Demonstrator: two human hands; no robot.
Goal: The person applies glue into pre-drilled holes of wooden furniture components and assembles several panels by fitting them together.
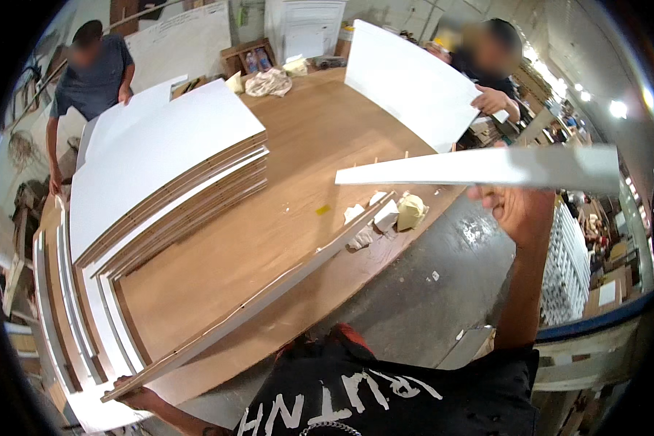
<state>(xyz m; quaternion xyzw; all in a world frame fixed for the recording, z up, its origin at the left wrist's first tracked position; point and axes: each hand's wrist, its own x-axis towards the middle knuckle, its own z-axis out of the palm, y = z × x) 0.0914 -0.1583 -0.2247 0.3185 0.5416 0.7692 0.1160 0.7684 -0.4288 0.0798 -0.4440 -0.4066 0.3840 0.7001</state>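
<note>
At the table's near left corner, my left hand (136,397) is closed around the end of a long narrow board (261,294) with a bare wooden edge. That board slants away across the tabletop toward the middle. Raised at the right, my right hand (514,211) grips a long white strip (479,168) from below, with its thumb side partly hidden. Small wooden pegs (406,154) stand along the far edge of the strip. Crumpled pale cloths or papers (411,211) lie beside the far end of the narrow board, under the strip.
A stack of white panels (174,160) fills the left of the brown table (305,116), with several narrow strips (65,291) nearby. One person (94,73) stands at the far left; another (490,65) holds a large white panel (414,87) at the far right. White slats (565,269) stand behind my right arm.
</note>
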